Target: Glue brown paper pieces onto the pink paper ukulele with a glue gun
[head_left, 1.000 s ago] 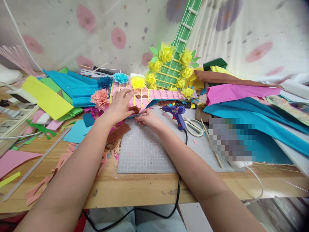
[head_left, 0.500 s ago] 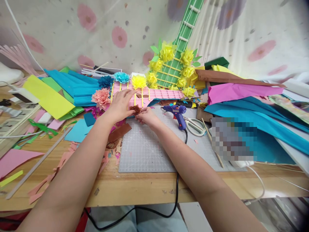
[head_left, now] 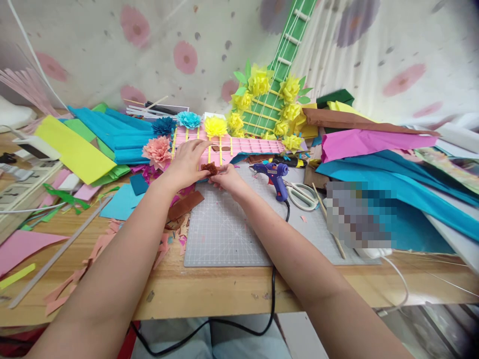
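A small brown paper flower sits at the near edge of the pink paper guitar. My left hand lies over the guitar's body with its fingers curled and the index finger stretched out, touching the flower from the left. My right hand pinches the flower from the right. Pink, dark blue, light blue and yellow paper flowers line the guitar's far and left edges.
A grey cutting mat covers the wooden table. A blue glue gun and scissors lie right of my hands. A green paper guitar with yellow flowers leans behind. Coloured paper sheets pile left and right.
My right hand has slid slightly up and left toward the brown flower. My left hand has barely moved.
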Action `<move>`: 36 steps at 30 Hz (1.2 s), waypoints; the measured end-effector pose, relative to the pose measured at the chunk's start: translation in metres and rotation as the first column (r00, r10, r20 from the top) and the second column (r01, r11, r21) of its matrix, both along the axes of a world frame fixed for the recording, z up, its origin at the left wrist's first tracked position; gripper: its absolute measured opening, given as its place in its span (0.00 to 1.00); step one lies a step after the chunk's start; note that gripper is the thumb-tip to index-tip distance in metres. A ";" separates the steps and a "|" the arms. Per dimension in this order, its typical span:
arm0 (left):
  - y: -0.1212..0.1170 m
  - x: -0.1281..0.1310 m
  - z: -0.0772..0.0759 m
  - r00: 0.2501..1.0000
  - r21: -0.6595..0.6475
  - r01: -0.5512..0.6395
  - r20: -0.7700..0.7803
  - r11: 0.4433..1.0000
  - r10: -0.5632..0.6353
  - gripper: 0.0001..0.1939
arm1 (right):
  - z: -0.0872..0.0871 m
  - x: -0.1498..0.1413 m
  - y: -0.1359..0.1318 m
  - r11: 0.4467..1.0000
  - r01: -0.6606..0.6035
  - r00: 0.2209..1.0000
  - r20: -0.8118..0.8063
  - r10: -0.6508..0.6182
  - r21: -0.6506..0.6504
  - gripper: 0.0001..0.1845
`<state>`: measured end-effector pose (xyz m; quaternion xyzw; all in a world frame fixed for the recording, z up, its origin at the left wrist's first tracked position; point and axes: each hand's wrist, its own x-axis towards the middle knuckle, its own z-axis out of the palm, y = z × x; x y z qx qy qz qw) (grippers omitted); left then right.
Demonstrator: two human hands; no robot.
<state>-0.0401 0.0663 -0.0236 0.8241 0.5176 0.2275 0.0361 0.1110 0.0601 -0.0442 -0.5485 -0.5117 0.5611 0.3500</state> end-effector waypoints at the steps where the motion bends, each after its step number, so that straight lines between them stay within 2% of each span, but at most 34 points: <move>1: -0.001 0.000 0.001 1.000 -0.009 0.001 0.000 1.000 -0.001 0.36 | 0.000 0.000 -0.001 1.000 0.001 1.000 -0.001 -0.001 -0.001 0.19; 8: -0.006 -0.004 0.008 1.000 -0.045 0.013 0.014 0.999 -0.013 0.34 | 0.002 0.007 -0.009 1.000 -0.018 1.000 0.011 0.018 0.004 0.20; 12: -0.004 -0.010 0.009 0.999 0.010 0.002 0.053 1.000 -0.003 0.32 | 0.007 0.014 -0.014 1.000 -0.002 0.996 -0.091 -0.001 -0.025 0.20; 20: 0.000 -0.017 0.008 0.994 0.067 -0.042 0.108 0.997 0.035 0.32 | 0.013 0.014 -0.019 0.985 0.065 0.973 -0.210 -0.099 -0.159 0.20; 25: -0.001 -0.014 0.009 0.993 0.063 -0.051 0.109 0.997 0.043 0.31 | 0.014 0.011 -0.019 0.959 0.084 0.927 -0.333 -0.175 -0.270 0.17; 30: 0.000 -0.015 0.011 0.993 0.071 -0.056 0.108 0.996 0.048 0.28 | 0.014 0.014 -0.017 0.935 0.030 0.876 -0.440 -0.195 -0.354 0.11; 33: 0.001 -0.016 0.011 0.993 0.069 -0.068 0.102 0.995 0.061 0.27 | 0.015 0.015 -0.016 0.915 0.014 0.867 -0.451 -0.212 -0.403 0.11; 36: 0.001 -0.017 0.011 0.992 0.072 -0.078 0.101 0.994 0.071 0.25 | 0.015 0.018 -0.016 0.916 0.020 0.871 -0.442 -0.212 -0.400 0.11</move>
